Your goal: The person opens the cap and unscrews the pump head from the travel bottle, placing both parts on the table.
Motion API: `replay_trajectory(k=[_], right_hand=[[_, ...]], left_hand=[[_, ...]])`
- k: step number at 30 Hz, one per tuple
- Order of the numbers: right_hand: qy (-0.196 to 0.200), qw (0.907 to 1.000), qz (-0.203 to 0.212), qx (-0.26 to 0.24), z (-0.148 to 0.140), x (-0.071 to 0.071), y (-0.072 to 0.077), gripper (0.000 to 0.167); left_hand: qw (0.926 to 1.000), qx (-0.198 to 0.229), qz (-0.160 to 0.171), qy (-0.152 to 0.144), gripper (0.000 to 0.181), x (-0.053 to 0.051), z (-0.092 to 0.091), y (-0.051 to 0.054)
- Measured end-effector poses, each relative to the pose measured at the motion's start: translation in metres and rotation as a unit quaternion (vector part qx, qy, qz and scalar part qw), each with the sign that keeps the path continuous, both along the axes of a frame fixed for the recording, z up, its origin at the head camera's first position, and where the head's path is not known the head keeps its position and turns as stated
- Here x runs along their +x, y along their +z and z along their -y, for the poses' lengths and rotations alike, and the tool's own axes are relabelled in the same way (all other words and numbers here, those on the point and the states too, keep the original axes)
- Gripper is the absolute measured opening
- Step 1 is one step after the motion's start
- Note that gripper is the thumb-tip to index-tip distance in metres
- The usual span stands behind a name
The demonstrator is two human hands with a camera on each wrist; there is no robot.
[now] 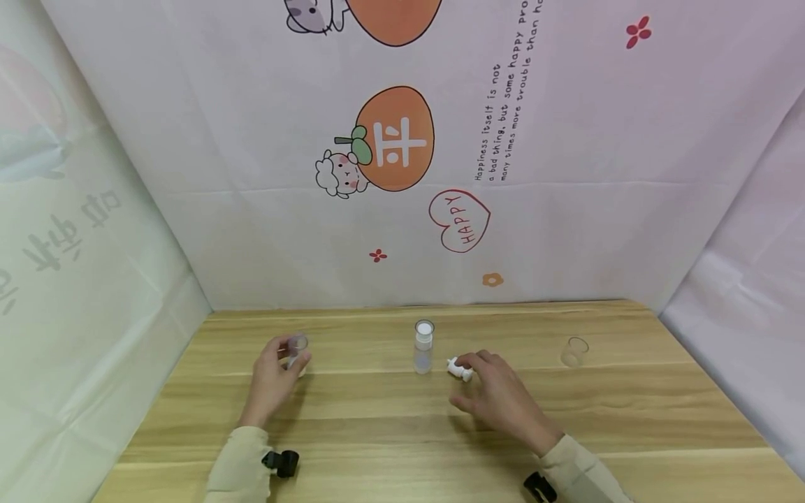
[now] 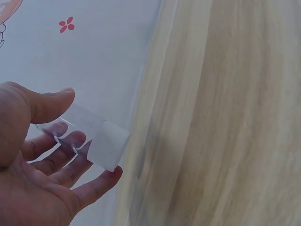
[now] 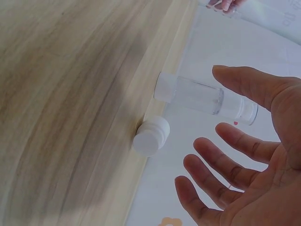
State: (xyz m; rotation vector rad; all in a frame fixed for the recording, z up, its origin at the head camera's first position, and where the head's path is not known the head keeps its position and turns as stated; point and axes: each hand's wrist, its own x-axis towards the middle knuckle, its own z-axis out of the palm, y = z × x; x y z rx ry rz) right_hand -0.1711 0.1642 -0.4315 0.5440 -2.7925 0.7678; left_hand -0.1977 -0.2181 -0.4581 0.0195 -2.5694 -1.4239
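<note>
In the head view, the left hand (image 1: pixel 277 377) holds a clear cup-like container (image 1: pixel 298 344) upright at the table's left; the left wrist view shows the thumb and fingers round this container (image 2: pixel 109 145), its lower end frosted white. A clear bottle with a white top (image 1: pixel 423 348) stands at the middle. Just right of it, a small white pump piece (image 1: pixel 460 369) lies on the table beneath the right hand (image 1: pixel 499 398). In the right wrist view the right hand (image 3: pixel 249 155) has its fingers spread and apart from both the white piece (image 3: pixel 151 136) and the bottle (image 3: pixel 197 96).
A small clear cap (image 1: pixel 574 352) sits on the wooden table (image 1: pixel 390 433) to the right of the right hand. Behind the table hangs a white printed cloth (image 1: pixel 283 237), with more cloth at both sides.
</note>
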Motion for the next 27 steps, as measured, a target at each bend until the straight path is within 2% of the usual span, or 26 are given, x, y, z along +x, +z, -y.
replay_trajectory(k=[11,27], right_hand=[[0.006,1.0000,0.001,-0.004,-0.002,0.003,0.001,0.052],[0.008,1.0000,0.001,-0.004,-0.003,0.004,0.002,0.051]], left_hand=[[0.9994,0.018,0.018,0.026,0.052,-0.004,0.008,-0.004],[0.9955,0.051,0.060,0.053,0.060,-0.006,0.017,-0.003]])
